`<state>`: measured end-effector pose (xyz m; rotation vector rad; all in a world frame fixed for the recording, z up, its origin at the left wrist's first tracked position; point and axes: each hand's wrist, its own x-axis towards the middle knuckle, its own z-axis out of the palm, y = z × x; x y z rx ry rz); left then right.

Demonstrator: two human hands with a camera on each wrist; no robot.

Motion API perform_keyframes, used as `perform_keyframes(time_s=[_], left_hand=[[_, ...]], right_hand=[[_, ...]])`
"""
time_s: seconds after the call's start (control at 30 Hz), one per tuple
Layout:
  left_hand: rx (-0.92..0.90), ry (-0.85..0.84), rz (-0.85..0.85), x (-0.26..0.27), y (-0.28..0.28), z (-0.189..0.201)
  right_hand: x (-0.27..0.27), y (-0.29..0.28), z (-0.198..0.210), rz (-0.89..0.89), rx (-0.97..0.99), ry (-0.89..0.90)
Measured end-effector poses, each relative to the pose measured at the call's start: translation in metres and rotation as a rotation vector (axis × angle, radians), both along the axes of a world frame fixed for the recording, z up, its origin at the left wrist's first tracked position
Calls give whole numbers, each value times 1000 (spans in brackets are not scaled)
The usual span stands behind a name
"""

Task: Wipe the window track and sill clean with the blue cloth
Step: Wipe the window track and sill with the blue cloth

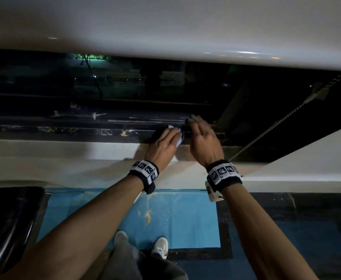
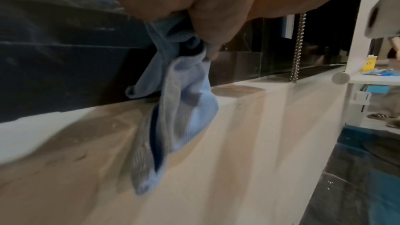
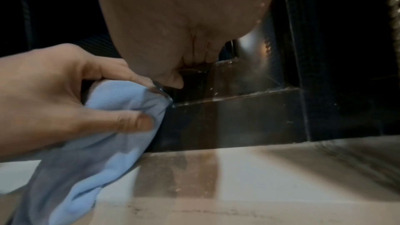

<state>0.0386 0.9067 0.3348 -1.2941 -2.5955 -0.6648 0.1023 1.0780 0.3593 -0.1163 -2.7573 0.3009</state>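
My left hand (image 1: 165,142) grips the bunched blue cloth (image 1: 179,140) at the near edge of the dark window track (image 1: 84,128). In the left wrist view the cloth (image 2: 186,109) hangs from my left hand (image 2: 194,6) down over the white sill (image 2: 259,126). My right hand (image 1: 203,138) is just right of it, fingers stretched forward with the tips on the track near the frame's corner. In the right wrist view my right hand (image 3: 173,23) holds nothing, while the left hand (image 3: 54,100) pinches the cloth (image 3: 90,160) against the track (image 3: 238,117). The sill (image 3: 259,168) lies below.
Yellowish crumbs (image 1: 124,133) and white specks lie along the track to the left of my hands. A bead chain (image 1: 266,130) hangs at the right, under a white roller blind (image 1: 165,27). Blue sheeting (image 1: 125,219) covers the floor by my shoes.
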Motion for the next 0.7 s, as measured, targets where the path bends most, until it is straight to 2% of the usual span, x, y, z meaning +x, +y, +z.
perform_keyframes(time_s=[0.07, 0.17, 0.3, 0.37, 0.53, 0.6, 0.7], left_hand=[[-45, 31, -23, 0, -5, -9], [-41, -14, -61, -9, -24, -5], [-80, -9, 30, -20, -56, -8], [-120, -42, 47, -12, -46, -8], [-110, -98, -34, -5, -11, 0], [-127, -99, -41, -9, -27, 0], [-33, -4, 59, -20, -68, -3]], right_hand=[[-4, -6, -2, -10, 1, 27], [-9, -10, -4, -27, 18, 59], [-9, -8, -6, -13, 20, 56], [-10, -11, -8, -28, 27, 46], [-14, -15, -13, -41, 34, 87], [-12, -10, -10, -17, 48, 66], [-15, -6, 1, -41, 55, 1]])
